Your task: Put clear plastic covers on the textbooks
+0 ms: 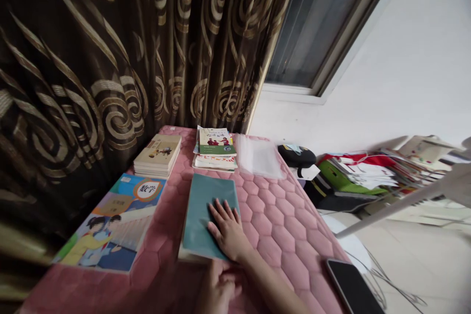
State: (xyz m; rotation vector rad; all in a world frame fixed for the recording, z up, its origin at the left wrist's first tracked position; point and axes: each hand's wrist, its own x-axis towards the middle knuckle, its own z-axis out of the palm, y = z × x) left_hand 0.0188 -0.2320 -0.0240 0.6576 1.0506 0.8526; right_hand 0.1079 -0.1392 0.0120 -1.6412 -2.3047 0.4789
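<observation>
A thick book or stack in a teal cover (206,206) lies on the pink quilted surface in front of me. My right hand (226,230) rests flat on its lower right part, fingers spread. Close to the cover's near edge is my left hand (219,287), blurred, with some fingers curled; whether it grips anything is unclear. To the left lies a colourful maths textbook (125,223), face up. Behind it stands a stack of tan-covered books (158,152). Beyond the teal cover sits a pile of booklets (215,144), with clear plastic sleeves (259,157) beside it.
A dark phone or tablet (353,287) lies at the right edge of the pink quilted surface (290,240). A black case (296,155) is at the far right corner. Patterned curtains (176,49) hang behind. A pale lamp arm (390,206) and papers (368,174) are to the right.
</observation>
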